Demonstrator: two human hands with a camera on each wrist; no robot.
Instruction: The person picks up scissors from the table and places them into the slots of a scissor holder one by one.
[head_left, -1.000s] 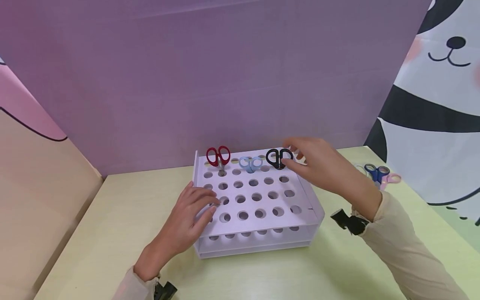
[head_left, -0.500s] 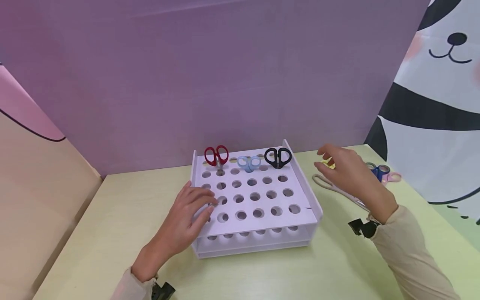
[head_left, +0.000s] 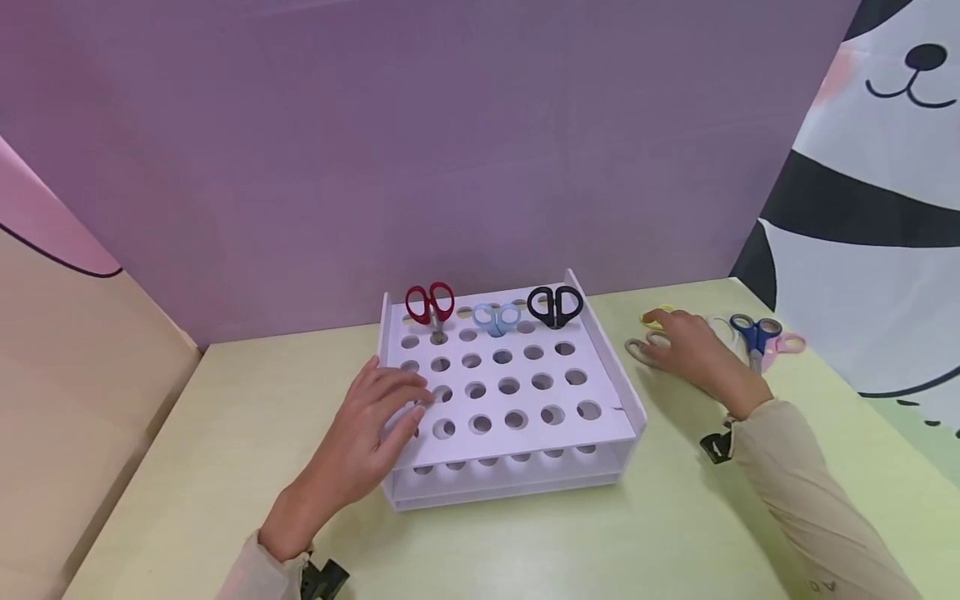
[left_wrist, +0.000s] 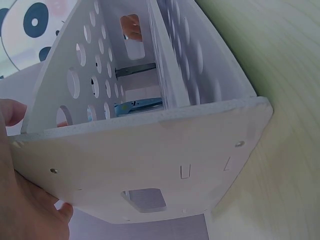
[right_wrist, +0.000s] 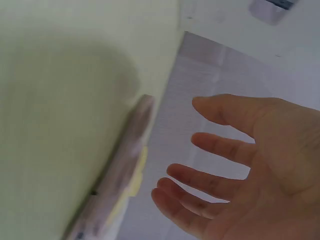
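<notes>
My left hand point(head_left: 367, 425) rests on the left edge of a white rack point(head_left: 517, 446) with rows of round holes, its fingers lying over the top plate. Along the rack's back rows stand red-handled scissors point(head_left: 432, 317), light blue scissors point(head_left: 496, 328) and black scissors point(head_left: 555, 318). To the right of the rack, my right hand point(head_left: 693, 350) is low over grey-handled scissors point(head_left: 636, 357). In the right wrist view its fingers are spread, apart from the blurred grey scissors point(right_wrist: 127, 145). Part of the grey scissors is hidden under the hand in the head view.
Yellow scissors point(head_left: 647, 317) lie just beyond my right hand. Dark blue scissors point(head_left: 756, 335), pink scissors point(head_left: 793, 343) and a whitish pair partly hidden lie on the table point(head_left: 255, 450) at the far right. A purple backdrop point(head_left: 375, 167) stands behind the rack.
My right hand has left the black scissors standing in the rack. It has moved right, then down to the grey scissors. My left hand stays on the rack's edge.
</notes>
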